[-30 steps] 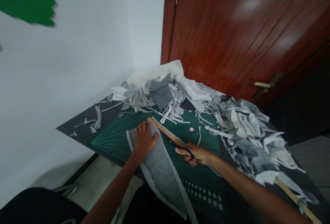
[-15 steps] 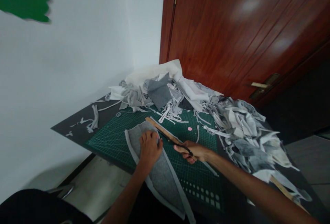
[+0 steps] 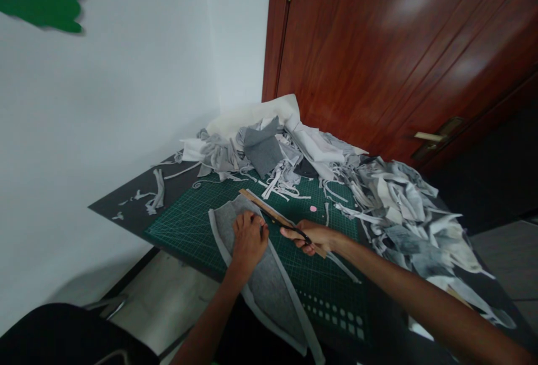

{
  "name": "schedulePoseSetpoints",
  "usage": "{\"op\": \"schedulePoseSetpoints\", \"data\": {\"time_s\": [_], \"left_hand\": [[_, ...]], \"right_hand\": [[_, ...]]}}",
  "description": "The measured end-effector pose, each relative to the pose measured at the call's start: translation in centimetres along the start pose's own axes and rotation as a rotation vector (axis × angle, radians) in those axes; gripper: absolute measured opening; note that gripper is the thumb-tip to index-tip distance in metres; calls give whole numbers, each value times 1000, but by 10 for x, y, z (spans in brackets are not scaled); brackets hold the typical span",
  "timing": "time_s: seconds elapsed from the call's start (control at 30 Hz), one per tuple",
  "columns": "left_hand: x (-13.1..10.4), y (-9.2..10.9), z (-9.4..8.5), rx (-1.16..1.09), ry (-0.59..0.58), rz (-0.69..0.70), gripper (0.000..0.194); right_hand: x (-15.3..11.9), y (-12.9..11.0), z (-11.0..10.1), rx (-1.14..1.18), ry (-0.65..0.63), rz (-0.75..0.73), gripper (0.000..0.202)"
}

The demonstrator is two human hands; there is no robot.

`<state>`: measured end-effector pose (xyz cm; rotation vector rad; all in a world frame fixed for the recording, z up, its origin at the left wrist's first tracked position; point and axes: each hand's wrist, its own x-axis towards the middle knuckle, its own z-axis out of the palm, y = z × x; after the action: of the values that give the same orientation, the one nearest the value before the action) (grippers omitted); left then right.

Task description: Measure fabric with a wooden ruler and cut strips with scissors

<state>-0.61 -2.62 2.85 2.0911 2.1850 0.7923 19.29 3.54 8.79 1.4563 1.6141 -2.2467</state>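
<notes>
The left hand [image 3: 249, 241] rests on the grey fabric piece [image 3: 273, 283], its fingers curled; whether its grip pinches the cloth, I cannot tell. The right hand [image 3: 313, 236] has its grip closed around the handles of the black scissors [image 3: 299, 231]; these lie along a wooden ruler [image 3: 249, 193], which slants from far left to near right and passes by the right hand. The fabric piece lies partly on the green cutting mat [image 3: 185, 216] and extends past the near edge of the tabletop [image 3: 130, 188]; pale and grey scraps [image 3: 403, 197] are heaped at the far side and right; a small pink piece [image 3: 313, 208] lies on the mat.
</notes>
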Motion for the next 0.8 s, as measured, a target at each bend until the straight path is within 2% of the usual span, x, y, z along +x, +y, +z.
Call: {"op": "schedulePoseSetpoints", "data": {"time_s": [0.8], "left_hand": [[-1,0,1,-1,46,-40,11]], "right_hand": [[9,5,-11,-12,2,-24,66]]}}
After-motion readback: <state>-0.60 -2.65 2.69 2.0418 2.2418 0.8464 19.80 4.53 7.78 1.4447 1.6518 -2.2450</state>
